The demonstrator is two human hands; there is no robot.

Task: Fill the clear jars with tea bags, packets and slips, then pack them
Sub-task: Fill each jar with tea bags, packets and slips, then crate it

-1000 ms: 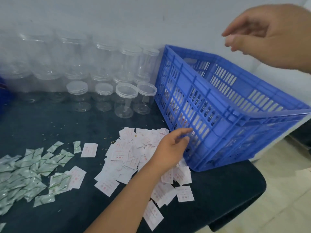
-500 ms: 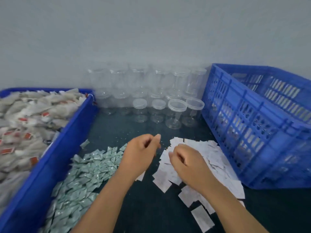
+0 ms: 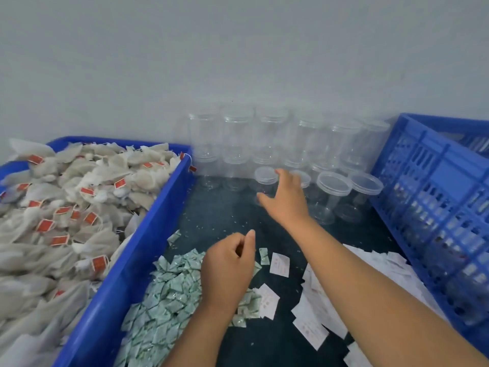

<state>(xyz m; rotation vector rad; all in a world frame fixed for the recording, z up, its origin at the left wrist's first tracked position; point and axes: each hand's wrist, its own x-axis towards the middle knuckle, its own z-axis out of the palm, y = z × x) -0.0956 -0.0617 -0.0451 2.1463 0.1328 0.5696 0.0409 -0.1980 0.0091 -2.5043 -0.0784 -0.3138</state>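
Several clear jars [image 3: 267,133] are stacked against the wall, with more lidded ones [image 3: 334,192] in front. My right hand [image 3: 287,205] reaches forward, fingers spread around one small lidded jar [image 3: 265,178]; thumb at its lower left, fingertips at its right, no firm grip visible. My left hand [image 3: 227,266] hovers over the pile of green-and-white packets [image 3: 169,295] with its fingers curled; I cannot tell whether anything is in it. White slips [image 3: 317,311] with red print lie under my right forearm. Tea bags [image 3: 79,207] with red tags fill the blue bin [image 3: 143,242] on the left.
A blue slatted crate [image 3: 428,207] stands tilted at the right, close to the slips and the jars. The dark table top [image 3: 225,215] between bin and crate carries scattered crumbs. A grey wall closes the back.
My right hand has left the slips and stretched forward to the small jar. My left hand has stayed over the packets with curled fingers. The view has shifted left since the first frame.
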